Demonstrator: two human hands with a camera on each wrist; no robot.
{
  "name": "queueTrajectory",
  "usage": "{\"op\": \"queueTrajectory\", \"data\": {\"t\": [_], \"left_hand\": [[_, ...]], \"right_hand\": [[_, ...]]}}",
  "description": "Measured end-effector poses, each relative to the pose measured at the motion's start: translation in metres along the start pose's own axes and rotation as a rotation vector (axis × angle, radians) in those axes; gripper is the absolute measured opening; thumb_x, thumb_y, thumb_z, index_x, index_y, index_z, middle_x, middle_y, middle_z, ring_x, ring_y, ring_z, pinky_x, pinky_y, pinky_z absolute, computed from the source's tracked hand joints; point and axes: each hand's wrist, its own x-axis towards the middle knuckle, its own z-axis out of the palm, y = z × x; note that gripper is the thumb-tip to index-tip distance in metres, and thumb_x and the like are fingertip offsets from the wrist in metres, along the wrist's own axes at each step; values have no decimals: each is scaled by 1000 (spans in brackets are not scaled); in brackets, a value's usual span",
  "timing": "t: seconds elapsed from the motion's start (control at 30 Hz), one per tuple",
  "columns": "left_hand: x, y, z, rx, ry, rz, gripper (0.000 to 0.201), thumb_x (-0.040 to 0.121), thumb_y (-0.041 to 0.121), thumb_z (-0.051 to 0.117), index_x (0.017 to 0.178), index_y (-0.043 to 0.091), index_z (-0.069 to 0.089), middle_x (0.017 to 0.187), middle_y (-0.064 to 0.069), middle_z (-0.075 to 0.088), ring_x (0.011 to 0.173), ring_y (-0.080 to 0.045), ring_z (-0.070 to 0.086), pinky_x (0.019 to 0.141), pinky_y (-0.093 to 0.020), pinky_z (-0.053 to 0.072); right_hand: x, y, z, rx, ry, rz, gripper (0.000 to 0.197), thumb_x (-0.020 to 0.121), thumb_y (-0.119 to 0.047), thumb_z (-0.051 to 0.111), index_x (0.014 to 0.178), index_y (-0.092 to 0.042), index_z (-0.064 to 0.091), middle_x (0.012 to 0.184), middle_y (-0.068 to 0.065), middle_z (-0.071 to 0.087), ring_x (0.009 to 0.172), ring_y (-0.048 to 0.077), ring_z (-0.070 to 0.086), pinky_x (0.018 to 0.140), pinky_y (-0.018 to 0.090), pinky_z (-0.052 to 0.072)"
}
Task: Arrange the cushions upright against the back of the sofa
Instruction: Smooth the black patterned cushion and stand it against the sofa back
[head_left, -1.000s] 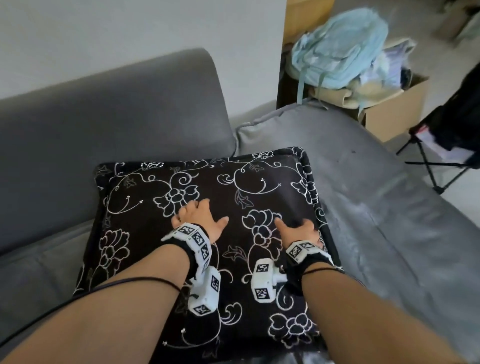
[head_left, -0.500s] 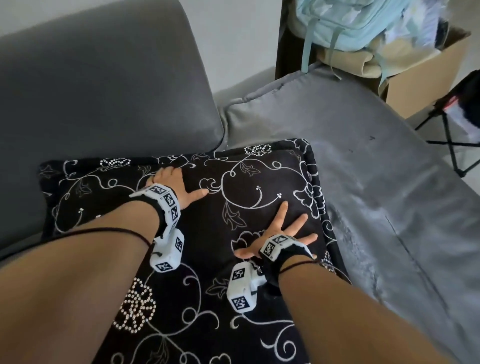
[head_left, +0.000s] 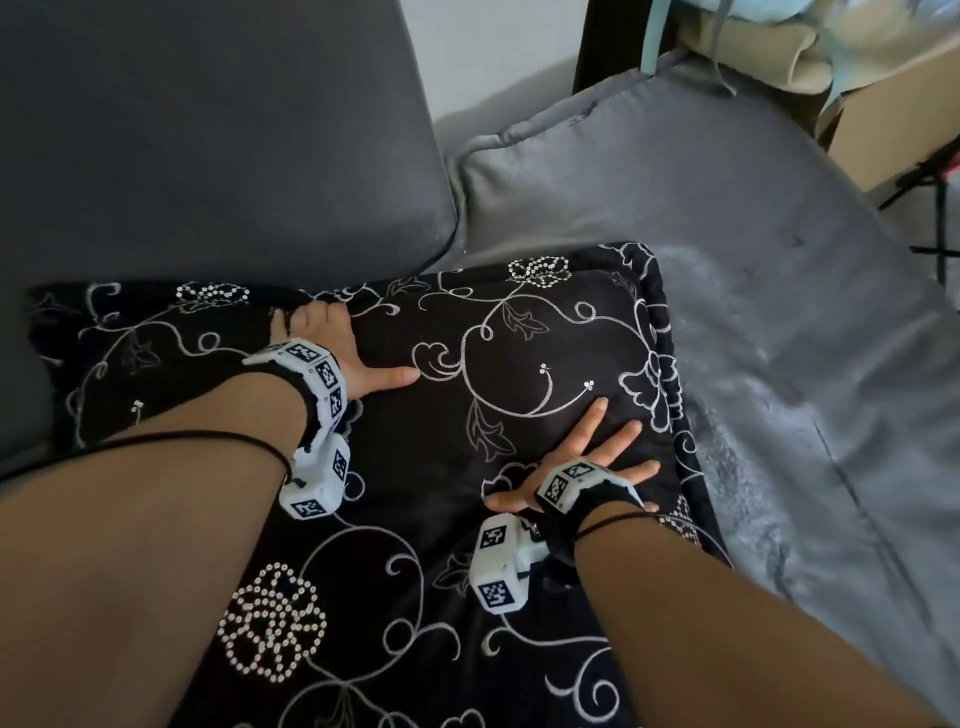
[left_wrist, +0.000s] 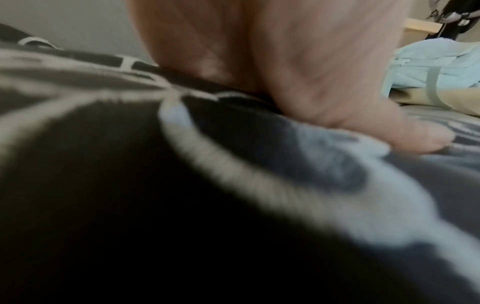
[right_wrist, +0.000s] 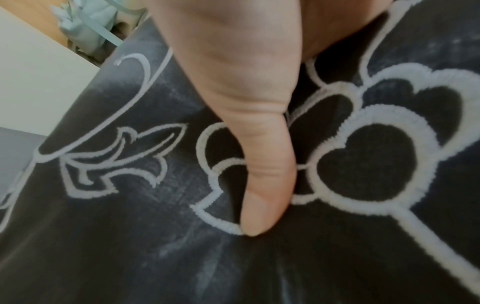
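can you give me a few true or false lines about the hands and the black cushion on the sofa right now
1. The right hand lies flat on the black cushion with its fingers spread. True.
2. The left hand is lifted clear of the cushion. False: it rests on the cushion, near its far edge, thumb stretched out across the fabric.
3. The cushion's far edge meets the grey back of the sofa. True.
4. The cushion is plain, with no pattern. False: it carries white floral and scroll stitching.
5. The right hand has a grip round the cushion's corner. False: its straight fingers only press on the top face.
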Motion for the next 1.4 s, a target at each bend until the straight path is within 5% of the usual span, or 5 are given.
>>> {"op": "queueTrajectory", "data": {"t": [0.57,0.7,0.77,1.07,1.4], "left_hand": [[-36,-35,-27,-208,113,121,73,52,90,55,89,27,51,104,0,68,101,-27,64,91,-43,48],[-72,-67,-39,-272,129,137,68,55,87,56,91,30,57,101,4,69,99,-22,66,88,-38,51],[-90,-85,-46,-294,143,117,71,57,86,56,99,29,60,104,5,70,101,-22,66,88,-36,51],[-167,-163,-84,-352,218,49,67,63,82,56,101,28,61,102,6,69,99,-20,66,85,-36,52],[-201,-298,-134,-343,470,-125,60,69,78,56,97,26,60,97,5,69,92,-20,66,74,-33,48]], "right_hand": [[-34,13,21,82,157,-13,165,41,-52,90,137,-34,-43,154,6,-39,144,43,-21,113,69,2],[-56,-11,21,21,370,9,126,77,-29,77,147,-16,-27,160,20,-17,148,41,-10,118,53,11],[-73,-25,15,16,476,-54,104,90,-22,63,146,-5,-23,162,18,-9,149,38,-8,119,46,11],[-217,-127,-44,-526,565,-820,150,53,-39,89,148,-24,-26,160,1,-24,146,29,-27,118,51,-8],[-349,-262,-48,-654,800,-1241,59,73,-29,73,125,-20,45,128,2,53,126,25,45,110,40,28]]}}
